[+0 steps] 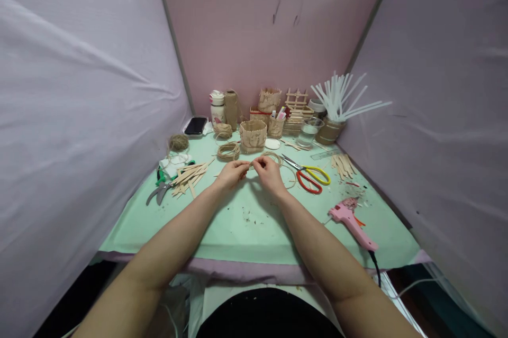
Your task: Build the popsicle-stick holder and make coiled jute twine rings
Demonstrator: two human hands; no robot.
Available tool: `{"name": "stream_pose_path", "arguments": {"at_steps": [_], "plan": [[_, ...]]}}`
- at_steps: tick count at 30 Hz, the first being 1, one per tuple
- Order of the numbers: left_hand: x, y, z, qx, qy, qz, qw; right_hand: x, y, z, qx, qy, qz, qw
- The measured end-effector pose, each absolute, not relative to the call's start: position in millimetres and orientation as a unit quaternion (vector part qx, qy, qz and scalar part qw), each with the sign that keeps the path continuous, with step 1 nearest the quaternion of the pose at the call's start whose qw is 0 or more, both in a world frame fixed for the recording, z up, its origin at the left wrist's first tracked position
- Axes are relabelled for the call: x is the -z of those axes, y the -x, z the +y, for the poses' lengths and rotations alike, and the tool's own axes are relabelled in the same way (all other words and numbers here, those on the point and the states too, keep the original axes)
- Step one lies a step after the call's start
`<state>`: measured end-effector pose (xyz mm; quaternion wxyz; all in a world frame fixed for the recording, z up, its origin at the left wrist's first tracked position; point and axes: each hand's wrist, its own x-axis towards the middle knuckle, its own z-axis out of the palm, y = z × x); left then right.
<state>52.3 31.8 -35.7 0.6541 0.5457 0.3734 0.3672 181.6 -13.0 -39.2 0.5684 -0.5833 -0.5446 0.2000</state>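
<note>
My left hand [233, 173] and my right hand [267, 171] meet over the middle of the table, fingertips pinched close together on a thin strand of twine [251, 165]. A loose loop of twine [292, 174] runs out to the right of my right hand, and part of a coil [273, 157] shows just behind it. Beyond my fingers stands a round basket [253, 137] that looks covered in wooden pieces and twine. A coil of twine [228, 152] lies behind my left hand. The strand's ends are too small to make out.
Scissors with red and yellow handles [307, 174] lie right of my hands, and a pink glue gun [353, 223] nearer the front right. Left are wooden sticks [191, 177] and pruning shears [159, 192]. A pot of white glue sticks [330, 130] and a water cup [308, 133] stand at the back.
</note>
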Motion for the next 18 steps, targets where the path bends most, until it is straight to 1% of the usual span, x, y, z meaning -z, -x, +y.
{"name": "stream_pose_path", "arguments": {"at_steps": [4,8,13,18], "plan": [[31.8,-53.2,28.6,-0.379,-0.483,0.375,0.694,38.2,-182.5,-13.2,-0.234,0.592,-0.524,0.566],[35.1,-54.2,28.4,-0.38,-0.492,0.386,0.682,37.9,-182.7,-14.1,-0.212,0.602,-0.529,0.559],[32.6,-51.9,28.8,-0.348,-0.532,0.422,0.646,38.6,-182.8,-14.4,-0.203,0.608,-0.539,0.547],[27.1,-47.9,27.9,-0.314,-0.544,0.394,0.67,37.4,-182.8,-15.2,-0.214,0.604,-0.553,0.532]]}}
